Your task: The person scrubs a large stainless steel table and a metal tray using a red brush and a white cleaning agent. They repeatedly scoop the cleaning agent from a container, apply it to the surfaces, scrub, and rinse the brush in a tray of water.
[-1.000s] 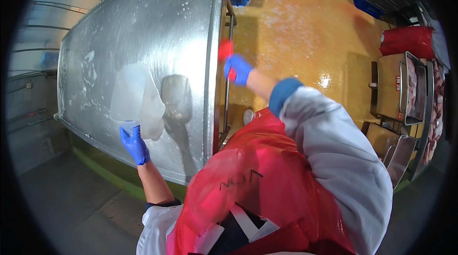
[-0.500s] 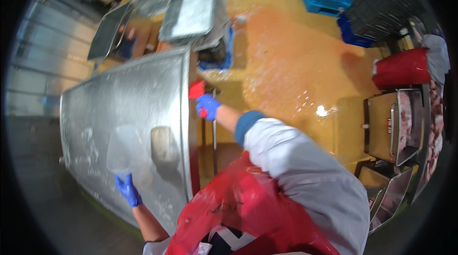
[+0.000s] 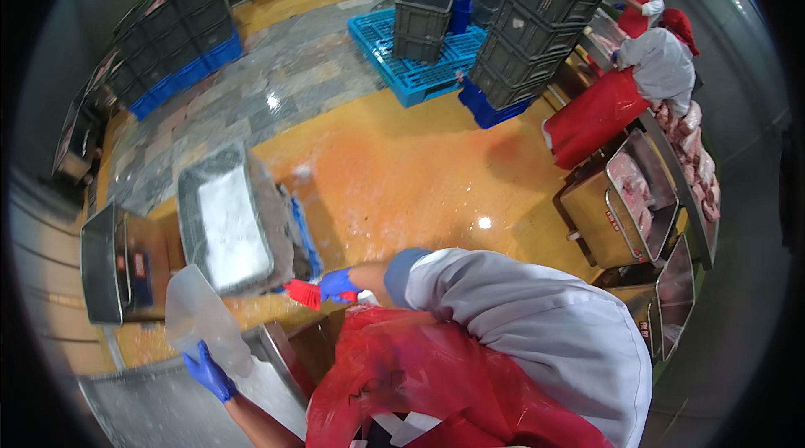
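My left hand (image 3: pixel 210 372), in a blue glove, grips the lower edge of a translucent white plastic container (image 3: pixel 197 314), which is tilted up above the end of a metal table (image 3: pixel 168 402). My blue-gloved right hand (image 3: pixel 338 284) is closed round a red brush (image 3: pixel 303 293), bristle-like at its free end; its handle is mostly hidden in the fist. Just beyond both hands stands a grey tub (image 3: pixel 194 217) with a white, bright filling whose kind I cannot make out. The container and brush are apart from each other.
A blue pallet (image 3: pixel 417 83) with grey crates (image 3: pixel 423 16) stands far ahead. More crates (image 3: pixel 532 29) are stacked right of it. At the far right a co-worker (image 3: pixel 646 71) leans over a meat-covered table, near a metal cart (image 3: pixel 599 213). Another cart (image 3: pixel 130 264) stands left.
The view has swung up and toward the tub. The translucent container, over the metal table before, is now lifted near the tub in my left hand. My right hand still holds the brush.
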`<action>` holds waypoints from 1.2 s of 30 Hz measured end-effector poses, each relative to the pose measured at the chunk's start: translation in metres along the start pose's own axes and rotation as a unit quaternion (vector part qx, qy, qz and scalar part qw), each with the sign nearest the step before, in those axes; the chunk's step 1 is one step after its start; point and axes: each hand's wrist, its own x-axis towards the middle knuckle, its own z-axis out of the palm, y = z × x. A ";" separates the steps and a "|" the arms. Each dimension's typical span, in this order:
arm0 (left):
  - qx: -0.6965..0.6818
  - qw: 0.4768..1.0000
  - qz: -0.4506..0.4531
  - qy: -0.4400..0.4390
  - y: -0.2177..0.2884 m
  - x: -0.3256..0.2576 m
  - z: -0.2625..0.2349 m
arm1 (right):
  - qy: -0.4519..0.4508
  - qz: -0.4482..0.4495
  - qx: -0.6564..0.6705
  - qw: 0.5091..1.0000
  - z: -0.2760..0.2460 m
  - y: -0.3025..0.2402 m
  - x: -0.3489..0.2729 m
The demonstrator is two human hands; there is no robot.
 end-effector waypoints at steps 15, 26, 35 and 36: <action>0.476 0.791 -0.235 -0.303 -0.224 0.328 0.356 | 0.302 -0.046 0.152 0.940 -0.430 0.030 -0.129; 0.509 0.752 -0.241 -0.342 -0.256 0.381 0.461 | 0.240 0.052 -0.002 0.969 -0.663 -0.289 -0.051; 0.464 0.762 -0.451 -0.022 -0.313 0.329 0.445 | 0.248 0.035 -0.035 0.968 -0.754 -0.467 0.115; 0.433 0.765 -0.473 0.063 -0.308 0.321 0.449 | 0.267 0.045 -0.035 0.962 -0.759 -0.480 0.132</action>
